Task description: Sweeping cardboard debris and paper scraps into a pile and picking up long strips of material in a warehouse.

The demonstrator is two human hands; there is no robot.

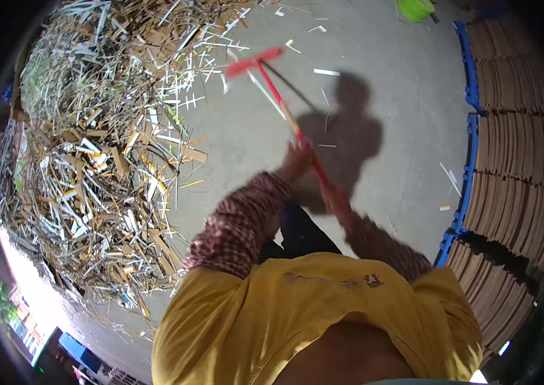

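Observation:
Both of my hands are closed around the handle of a red long-handled tool (268,83) with a bar-shaped head set crosswise at its far end. It could be a rake or a push broom; its underside is hidden. My left hand (297,159) grips higher up the shaft, while my right hand (336,199) wraps round the near end close to my body. The head of the tool is over the grey floor, at the right edge of a big heap of cardboard scraps and thin strips (111,160). White strips lie loose beside it.
Along the right stand stacks of flat brown cardboard (509,147) on blue pallets (471,141). A bright green round object (416,9) sits at the far edge. Stray strips (327,72) are scattered on the concrete floor (406,83), where my shadow falls.

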